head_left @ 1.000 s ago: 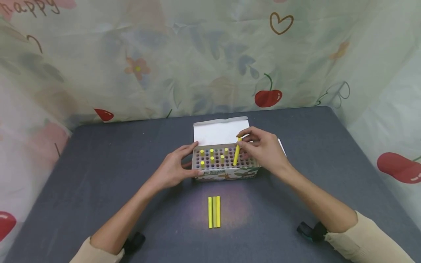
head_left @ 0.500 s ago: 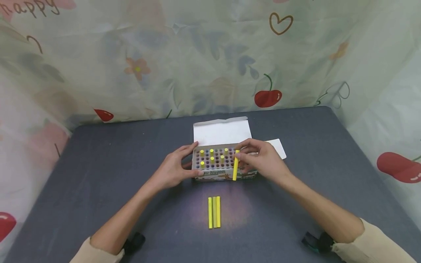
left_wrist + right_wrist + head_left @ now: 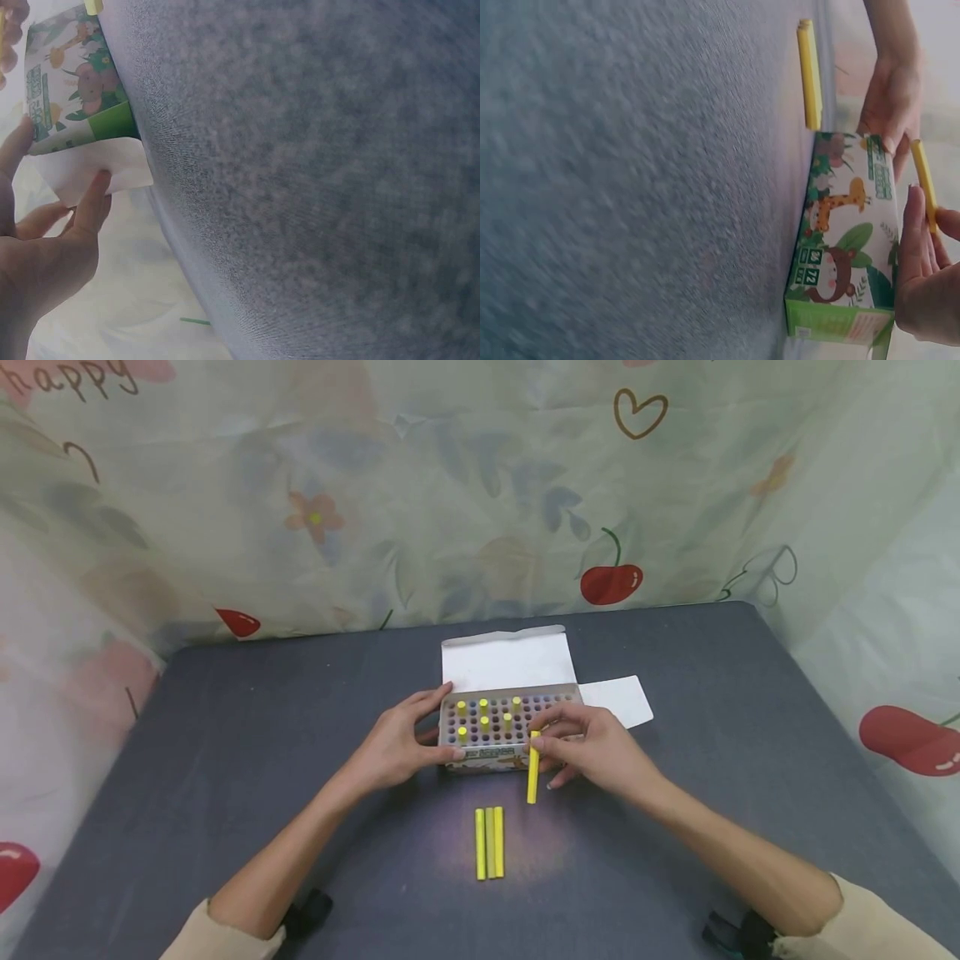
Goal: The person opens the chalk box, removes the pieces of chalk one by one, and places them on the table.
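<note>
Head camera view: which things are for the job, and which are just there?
Probably for the job:
slim yellow stick in the right hand
white printed cardboard box, held by the left hand
yellow sticks standing in it
three yellowish sticks in front

Just there:
dark grey table
pale cherry-print cloth

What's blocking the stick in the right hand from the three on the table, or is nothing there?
Nothing visible: only dark tabletop shows between the held yellow stick and the three yellow sticks. The box sits farther back.
</note>
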A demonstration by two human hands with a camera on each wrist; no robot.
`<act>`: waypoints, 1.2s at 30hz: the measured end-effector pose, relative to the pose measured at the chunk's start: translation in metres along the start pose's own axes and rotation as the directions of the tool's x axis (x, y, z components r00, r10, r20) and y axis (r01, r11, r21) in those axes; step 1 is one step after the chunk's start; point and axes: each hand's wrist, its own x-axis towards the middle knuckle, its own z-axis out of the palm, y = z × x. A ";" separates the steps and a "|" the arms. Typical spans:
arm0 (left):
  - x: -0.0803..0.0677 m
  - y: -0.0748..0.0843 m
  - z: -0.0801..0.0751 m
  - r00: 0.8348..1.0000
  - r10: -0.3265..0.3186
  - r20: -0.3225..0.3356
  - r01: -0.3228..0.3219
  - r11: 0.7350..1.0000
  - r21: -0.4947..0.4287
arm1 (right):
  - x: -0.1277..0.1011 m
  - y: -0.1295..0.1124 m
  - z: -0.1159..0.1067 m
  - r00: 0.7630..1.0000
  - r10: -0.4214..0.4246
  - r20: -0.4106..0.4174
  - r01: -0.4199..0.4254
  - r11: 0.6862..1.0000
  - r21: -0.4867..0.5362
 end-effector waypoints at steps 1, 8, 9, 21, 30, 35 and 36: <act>0.000 0.000 0.000 1.000 0.001 0.001 -0.001 1.000 0.000 | -0.001 0.001 0.001 1.000 0.005 0.006 -0.005 1.000 0.000; 0.001 0.000 0.001 1.000 0.001 -0.002 -0.001 1.000 -0.004 | -0.005 0.006 0.009 0.998 0.036 0.049 -0.036 0.999 0.009; 0.001 0.000 0.001 1.000 0.002 -0.003 -0.002 1.000 -0.003 | -0.006 0.007 0.010 0.998 0.042 0.052 -0.042 0.999 0.007; 0.001 0.000 0.001 1.000 0.011 -0.011 -0.011 1.000 0.003 | -0.009 0.027 0.022 0.993 0.082 0.085 -0.085 0.996 0.030; 0.001 0.002 0.000 1.000 -0.003 -0.007 0.003 1.000 -0.008 | -0.010 0.040 0.030 0.983 0.143 0.118 -0.150 0.987 0.058; 0.001 0.001 0.001 1.000 0.004 -0.010 -0.004 1.000 -0.002 | -0.010 0.046 0.030 0.981 0.153 0.118 -0.160 0.985 0.058; 0.001 0.001 0.001 1.000 0.005 -0.010 -0.005 1.000 -0.002 | -0.010 0.046 0.030 0.981 0.153 0.119 -0.161 0.985 0.062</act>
